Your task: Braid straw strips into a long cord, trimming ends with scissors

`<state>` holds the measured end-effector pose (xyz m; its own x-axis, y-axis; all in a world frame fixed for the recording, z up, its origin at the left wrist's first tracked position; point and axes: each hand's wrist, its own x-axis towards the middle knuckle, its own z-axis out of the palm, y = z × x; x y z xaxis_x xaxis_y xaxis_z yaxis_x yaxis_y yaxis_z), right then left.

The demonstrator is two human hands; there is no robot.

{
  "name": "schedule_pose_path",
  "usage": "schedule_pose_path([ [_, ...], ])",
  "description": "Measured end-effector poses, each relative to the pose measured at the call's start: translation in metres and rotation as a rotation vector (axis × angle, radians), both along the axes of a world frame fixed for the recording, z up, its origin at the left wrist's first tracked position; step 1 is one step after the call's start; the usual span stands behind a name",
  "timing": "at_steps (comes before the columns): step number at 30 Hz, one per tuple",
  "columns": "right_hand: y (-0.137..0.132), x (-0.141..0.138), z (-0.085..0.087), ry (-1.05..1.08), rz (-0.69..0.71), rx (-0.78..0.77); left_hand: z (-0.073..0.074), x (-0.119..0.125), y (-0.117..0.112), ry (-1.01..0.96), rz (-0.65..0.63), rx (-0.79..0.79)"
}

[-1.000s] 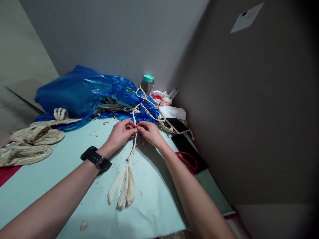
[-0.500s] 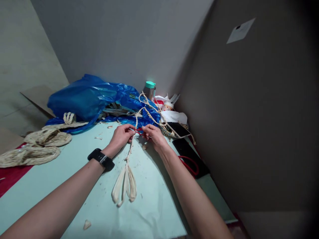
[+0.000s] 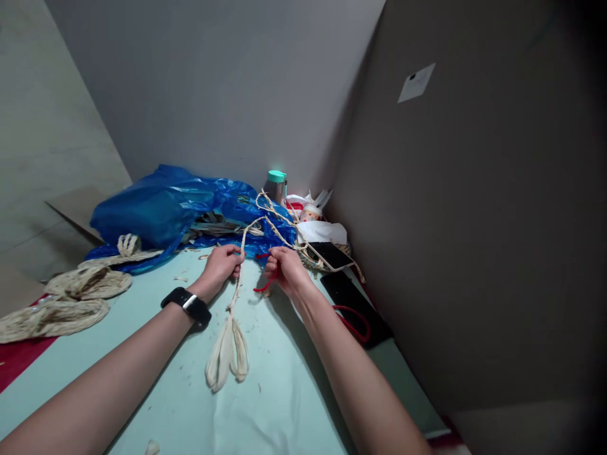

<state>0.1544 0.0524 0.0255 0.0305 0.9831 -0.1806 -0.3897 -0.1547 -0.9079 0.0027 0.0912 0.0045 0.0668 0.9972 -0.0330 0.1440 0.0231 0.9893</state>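
Pinched between the fingers of my left hand point(image 3: 222, 265) is a pale braided fibre cord point(image 3: 238, 289). Below the hand the cord ends in flat, petal-like loops point(image 3: 226, 355) lying on the pale green table cover. Above it, the cord bends over and runs right towards the tablet-like device. My right hand point(image 3: 287, 268) is closed on a short red string point(image 3: 260, 289), whose ends stick out to the left, apart from the cord. A black watch is on my left wrist.
A blue plastic bag point(image 3: 142, 212) with fibre strips lies at the back left. Coiled braids point(image 3: 57, 316) rest at the left edge. A flask point(image 3: 275, 186), a cup point(image 3: 310, 213), a tablet-like device point(image 3: 332, 256) and a black flat item point(image 3: 346, 294) stand or lie right, near the wall.
The red string was at the cord between both hands; now it hangs from my right hand, apart from the cord. My hands have moved farther apart, and the view has shifted.
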Motion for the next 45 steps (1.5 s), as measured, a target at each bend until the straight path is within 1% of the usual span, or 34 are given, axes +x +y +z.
schedule_pose_path([
  [3,-0.004,0.006,0.003,-0.115,0.094,0.004,0.008,0.003,0.0,-0.071,-0.055,-0.003],
  [6,-0.013,0.01,0.0,-0.241,0.198,0.038,0.015,0.009,-0.003,-0.136,-0.118,0.007],
  [9,-0.023,0.012,-0.005,-0.329,0.285,0.069,0.016,0.019,-0.002,-0.19,-0.149,0.026],
  [11,-0.027,0.013,-0.008,-0.36,0.311,0.078,0.014,0.026,-0.001,-0.215,-0.161,0.033],
  [14,-0.026,0.014,-0.013,-0.394,0.275,0.099,0.011,0.031,-0.001,-0.221,-0.18,0.028],
  [17,-0.021,0.015,-0.019,-0.435,0.204,0.121,0.01,0.027,-0.007,-0.179,-0.222,-0.016],
  [20,-0.016,0.018,-0.023,-0.477,0.153,0.136,0.014,0.017,-0.02,-0.12,-0.284,-0.075],
  [23,-0.016,0.02,-0.026,-0.519,0.123,0.147,0.019,0.01,-0.036,-0.077,-0.326,-0.073],
  [26,-0.017,0.018,-0.027,-0.563,0.116,0.161,0.021,0.009,-0.046,-0.017,-0.359,-0.074],
  [29,-0.019,0.016,-0.027,-0.613,0.118,0.181,0.017,0.011,-0.05,0.035,-0.357,-0.094],
  [32,-0.021,0.018,-0.022,-0.671,0.11,0.205,0.011,0.01,-0.049,0.042,-0.36,-0.101],
  [34,-0.024,0.02,-0.017,-0.813,0.088,0.216,0.007,0.01,-0.048,0.028,-0.336,-0.093],
  [36,-0.028,0.022,-0.01,-0.998,0.08,0.229,0.005,0.009,-0.047,0.015,-0.296,-0.068],
  [38,-0.033,0.021,-0.004,-1.14,0.118,0.249,0.004,0.009,-0.046,0.005,-0.254,-0.02],
  [40,-0.039,0.017,-0.002,-1.212,0.183,0.272,0.001,0.009,-0.045,0.002,-0.216,0.033],
  [45,-0.05,0.005,-0.001,-1.418,0.263,0.331,-0.013,0.01,-0.04,0.022,-0.166,0.098],
])
